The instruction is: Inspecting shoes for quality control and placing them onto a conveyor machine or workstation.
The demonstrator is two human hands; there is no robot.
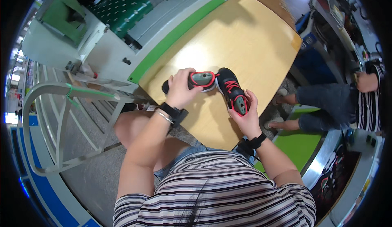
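Two black sneakers with red trim lie close together on a light wooden tabletop (228,35). My left hand (183,87) is wrapped over the left sneaker (203,79), whose toe points left and whose collar faces right. Around the heel of the right sneaker (231,84) my right hand (247,116) is closed; its red laces show and its toe points away from me. A grey-green insert, perhaps a shoe last, fills each shoe opening. The right sneaker's toe end is beside the left one's heel, apparently touching it.
A machine with a green dotted belt (122,13) borders the table's far left. A white metal rack (61,125) stands at left. On the right is another person in a striped top (369,100), beside a green surface (294,145). Cardboard (271,0) edges the table's far end.
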